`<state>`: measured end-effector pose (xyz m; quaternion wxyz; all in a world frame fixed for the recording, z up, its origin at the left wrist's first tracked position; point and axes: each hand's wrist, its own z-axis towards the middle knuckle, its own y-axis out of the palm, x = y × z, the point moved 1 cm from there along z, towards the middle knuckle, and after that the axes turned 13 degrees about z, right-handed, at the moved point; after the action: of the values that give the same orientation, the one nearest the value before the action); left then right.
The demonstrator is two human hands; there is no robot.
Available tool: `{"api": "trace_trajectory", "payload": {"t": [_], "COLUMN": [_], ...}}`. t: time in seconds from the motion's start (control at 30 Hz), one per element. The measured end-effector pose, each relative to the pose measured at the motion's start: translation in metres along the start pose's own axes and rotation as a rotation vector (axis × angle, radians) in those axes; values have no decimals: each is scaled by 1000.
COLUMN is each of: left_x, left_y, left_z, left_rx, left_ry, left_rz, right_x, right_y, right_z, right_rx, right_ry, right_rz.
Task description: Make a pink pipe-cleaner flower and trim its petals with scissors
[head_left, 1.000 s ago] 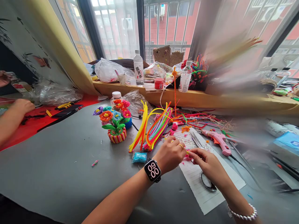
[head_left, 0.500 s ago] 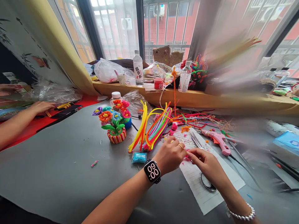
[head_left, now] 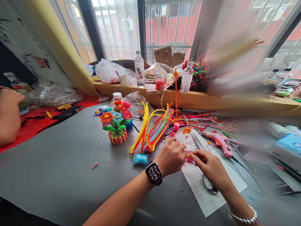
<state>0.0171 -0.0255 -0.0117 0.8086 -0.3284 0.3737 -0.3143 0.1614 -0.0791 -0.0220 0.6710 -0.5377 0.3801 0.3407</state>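
My left hand (head_left: 171, 156), with a ring and a watch, is closed, its fingertips turned away from view. Close on its right, my right hand (head_left: 209, 164) pinches with thumb and forefinger. Between the two sits a small pink-and-yellow pipe-cleaner piece (head_left: 188, 156), mostly covered by my fingers. Under my hands lies a sheet of paper (head_left: 202, 194) bearing scissors (head_left: 197, 141) and pink and orange scraps. Beyond my left hand is a bundle of coloured pipe cleaners (head_left: 161, 128). A small blue packet (head_left: 140, 159) rests near my left wrist.
A pot of pipe-cleaner flowers (head_left: 117, 136) stands to the left. At right lies a pink glue gun (head_left: 218, 141) with its cord. Bottles (head_left: 139, 70) and bags line the window sill (head_left: 202, 98). Another person's arm (head_left: 9, 116) is at the far left.
My fingertips have moved slightly apart, and some yellow now shows between them. The other person's hand has drawn back to the left, off the tools on the red surface.
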Motion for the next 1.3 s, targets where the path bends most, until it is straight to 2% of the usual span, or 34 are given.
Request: {"api": "trace_trajectory", "payload": {"t": [0.33, 0.57, 0.9, 1.03, 1.17, 1.3], "left_x": [1, -4, -2, -3, 2, 7], "left_y": [0, 2, 1, 0, -1, -3], "left_z": [0, 0, 0, 1, 2, 2], "left_rx": [31, 17, 66, 67, -11, -56], "left_ry": [-16, -120, -102, -256, -432, -451], "left_rz": [-2, -30, -48, -156, -288, -330], "right_x": [-1, -4, -4, -3, -5, -8], "right_y": [4, 0, 1, 0, 1, 5], "right_z": [-2, -1, -1, -2, -3, -4], "right_rx": [-34, 12, 26, 67, 85, 60], "right_ry": [-22, -14, -32, -8, 7, -12], "right_rz": [80, 107, 162, 218, 335, 412]}}
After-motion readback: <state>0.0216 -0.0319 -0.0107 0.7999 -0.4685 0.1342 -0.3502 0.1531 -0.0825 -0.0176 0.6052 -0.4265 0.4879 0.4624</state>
